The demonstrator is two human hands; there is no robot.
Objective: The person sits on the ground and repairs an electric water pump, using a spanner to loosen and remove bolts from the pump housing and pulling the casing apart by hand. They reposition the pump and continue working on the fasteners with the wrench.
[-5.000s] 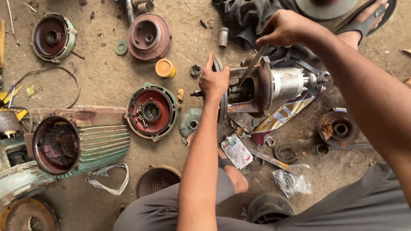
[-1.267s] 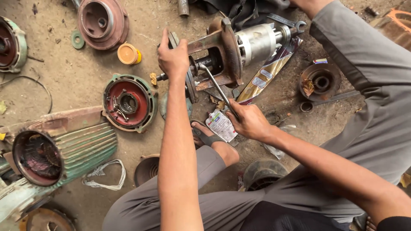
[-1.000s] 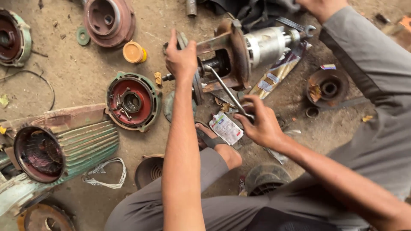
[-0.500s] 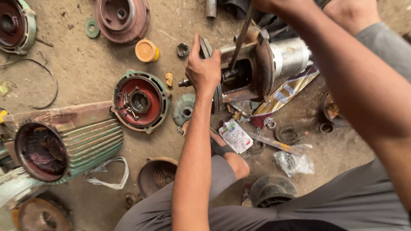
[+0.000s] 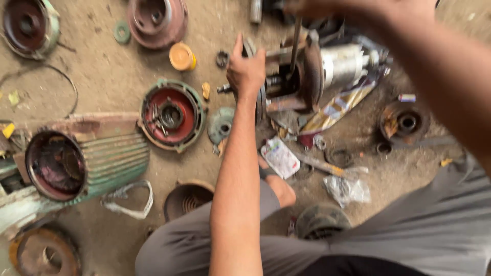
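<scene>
Only one view here, the head camera looking straight down, so everything below is from that.

Biggest change from a second ago: the right hand [image 5: 358,10] was low in the middle of the frame, near the small white printed packet [image 5: 280,157] on the dirt, holding a thin dark metal rod [image 5: 295,46]. Now it's swung up to the top edge, blurred and half out of the picture. The rod drops from it down into the open end of the motor. It looks closed around the rod's top end, but the blur is bad enough that I can't really tell how the fingers sit.

The left hand [image 5: 245,71] hasn't budged. It's wrapped around the rim of the round grey metal end plate [image 5: 260,97], upper centre of the frame, thumb pointing up, bracing it on the shaft.

The thing being worked on, the rusty brown and silver electric motor core [image 5: 327,69], lies on its side in the upper centre right, on top of a shiny gold foil wrapper [image 5: 337,105]. So my read is the rod has gone from being picked up to being used as a lever or drift inside the housing, while the other hand steadies things.

Around it on the floor: a red-painted round motor cover with a green rim [image 5: 171,115] left of centre, an orange plastic cap [image 5: 182,56] above it, and a green ribbed motor casing [image 5: 84,163] on the left side.
</scene>
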